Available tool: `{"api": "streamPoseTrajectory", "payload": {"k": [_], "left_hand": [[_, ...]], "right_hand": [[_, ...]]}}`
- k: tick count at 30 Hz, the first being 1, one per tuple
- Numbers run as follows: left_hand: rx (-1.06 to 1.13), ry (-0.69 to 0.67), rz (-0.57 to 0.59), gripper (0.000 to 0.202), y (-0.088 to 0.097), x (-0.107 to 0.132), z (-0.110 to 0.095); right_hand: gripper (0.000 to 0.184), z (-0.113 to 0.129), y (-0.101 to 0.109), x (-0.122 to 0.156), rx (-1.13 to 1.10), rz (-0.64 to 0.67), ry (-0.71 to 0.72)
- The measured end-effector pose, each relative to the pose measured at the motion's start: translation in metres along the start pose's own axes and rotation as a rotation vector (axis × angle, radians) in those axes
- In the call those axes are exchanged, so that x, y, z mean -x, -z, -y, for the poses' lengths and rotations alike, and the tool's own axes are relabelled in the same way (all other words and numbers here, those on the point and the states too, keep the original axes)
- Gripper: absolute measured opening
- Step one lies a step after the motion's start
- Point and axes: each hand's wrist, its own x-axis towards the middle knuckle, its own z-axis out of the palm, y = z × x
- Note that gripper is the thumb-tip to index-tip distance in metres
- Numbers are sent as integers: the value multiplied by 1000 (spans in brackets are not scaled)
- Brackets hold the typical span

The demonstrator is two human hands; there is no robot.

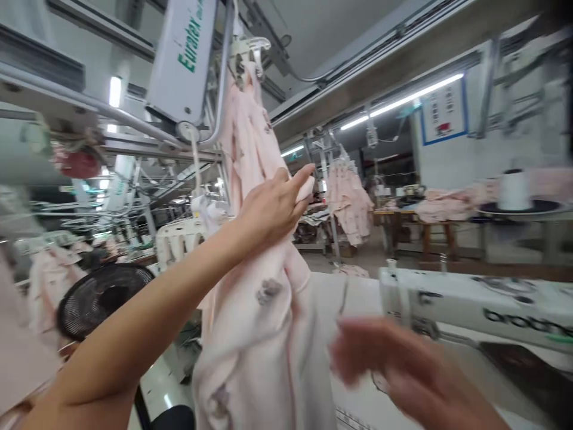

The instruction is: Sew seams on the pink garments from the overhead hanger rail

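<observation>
A bundle of pale pink garments (264, 322) hangs from a white overhead clamp (244, 54) on a conveyor carrier marked "Eurotex" (183, 60). My left hand (275, 206) reaches up and grips the pink fabric about halfway up the bundle, fingers closed round a fold. My right hand (403, 373) is low at the right, smeared by motion, close to the lower edge of the bundle and in front of a white sewing machine (474, 304). Whether its fingers hold anything does not show.
A black fan (101, 298) stands at the lower left. More pink garments (349, 200) hang on carriers behind. Tables with pink fabric piles (443, 209) and a white thread cone (514, 188) lie at the right. Overhead rails (111, 113) cross the ceiling.
</observation>
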Motion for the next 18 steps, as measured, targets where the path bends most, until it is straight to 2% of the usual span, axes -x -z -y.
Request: {"api": "streamPoseTrajectory", "payload": {"k": [1, 3, 6, 8, 9, 11, 12, 14, 16, 18], "left_hand": [[-83, -38, 74, 50, -8, -5, -11], [-135, -79, 190, 49, -18, -14, -31], [-110, -140, 227, 43, -19, -21, -50], [-93, -171, 199, 38, -12, -20, -52], [-88, -173, 181, 35, -8, -17, -49], [-69, -136, 170, 35, -7, -2, -40], [-47, -100, 201, 38, -12, 10, -35], [11, -22, 355, 49, -39, 45, -31], [53, 13, 600, 61, -84, 90, -34], [21, 59, 847, 68, -132, 133, -43]], "right_hand": [[60, 21, -3, -20, -125, -72, 51], [56, 47, -7, -56, -187, -227, 97], [39, 49, -3, -83, -126, -370, -1], [23, 40, 7, -80, -85, -389, -63], [22, 35, 14, -74, -86, -375, -83], [22, 27, 30, -56, -196, -312, -135], [23, 21, 38, -45, -311, -253, -189], [30, 5, 48, -21, -582, -113, -330], [37, -20, 49, 3, -753, -21, -450], [40, -49, 43, 24, -684, -72, -479]]}}
